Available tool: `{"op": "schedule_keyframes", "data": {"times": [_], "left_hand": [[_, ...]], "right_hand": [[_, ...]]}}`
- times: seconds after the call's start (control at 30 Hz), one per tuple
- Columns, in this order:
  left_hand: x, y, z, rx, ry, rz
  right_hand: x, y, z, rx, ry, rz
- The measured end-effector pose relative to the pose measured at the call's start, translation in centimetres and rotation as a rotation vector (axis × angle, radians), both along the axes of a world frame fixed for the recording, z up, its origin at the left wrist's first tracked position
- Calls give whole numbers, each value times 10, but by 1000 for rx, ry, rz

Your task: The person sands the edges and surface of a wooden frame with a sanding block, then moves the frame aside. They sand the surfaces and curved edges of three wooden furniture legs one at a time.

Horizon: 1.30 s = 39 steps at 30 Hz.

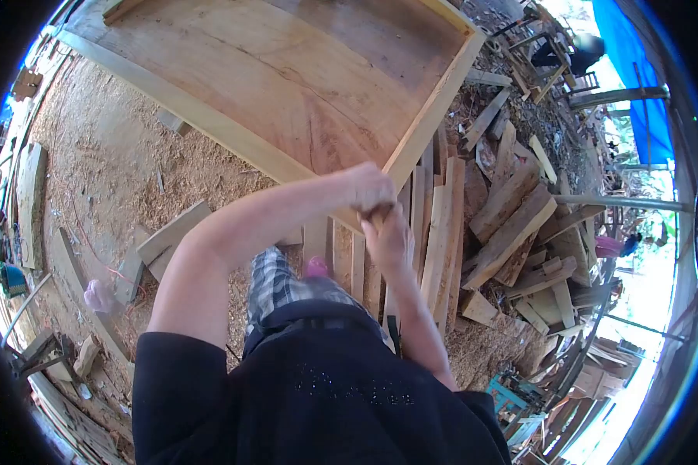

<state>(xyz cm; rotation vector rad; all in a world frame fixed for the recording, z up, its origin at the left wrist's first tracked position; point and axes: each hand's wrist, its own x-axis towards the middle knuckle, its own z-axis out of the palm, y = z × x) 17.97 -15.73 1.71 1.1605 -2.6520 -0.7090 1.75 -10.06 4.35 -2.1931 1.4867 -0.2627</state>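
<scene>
My left hand reaches across from the left, its fingers closed, at the near corner of a large wooden panel with raised edge boards. Just below it my right hand is closed too, almost touching the left. A small brown piece shows between the two hands, mostly covered by the fingers; I cannot tell what it is. The near edge board and the right edge board meet right by my hands.
Long planks lie under the panel's corner, beside a heap of timber offcuts on the right. Sawdust covers the ground. Boards and a pink bag-like thing lie at left. A person is at the far right.
</scene>
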Motion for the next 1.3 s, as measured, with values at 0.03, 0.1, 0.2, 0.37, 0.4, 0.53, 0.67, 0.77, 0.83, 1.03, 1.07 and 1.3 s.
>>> {"op": "schedule_keyframes", "data": {"times": [0.03, 0.1, 0.2, 0.37, 0.4, 0.53, 0.67, 0.77, 0.83, 1.03, 1.07, 1.3], "left_hand": [[6, -15, 0, -15, -47, 37], [6, -22, 0, -33, -74, 70], [-12, 7, -9, -77, -52, 76], [-14, 18, 4, -62, -6, 35], [-5, 0, 11, -6, -63, 68], [-5, -15, 5, -134, -146, 135], [-36, 28, -14, -129, -17, 32], [-18, 12, -2, -140, -81, 114], [-8, -10, -2, -153, -99, 124], [-37, 29, 1, -172, -67, 126], [-37, 32, 6, -195, -79, 79], [-5, -20, 17, -117, -254, 252]], "right_hand": [[6, -17, 0, -7, -4, -1], [13, -36, 2, 38, 102, 59], [-11, 4, -3, -18, 5, 50], [-13, 14, 2, 16, 11, 27], [-6, -7, -5, -18, 13, 49], [1, -26, -5, -7, -23, 53], [-28, 30, -9, -45, -56, 65], [-12, 8, -13, -8, -36, -9], [5, -20, -1, 2, -10, 19], [-21, 25, 4, -34, -81, 32], [-27, 29, -13, -93, -63, 42], [14, -37, -7, 51, 64, 4]]}}
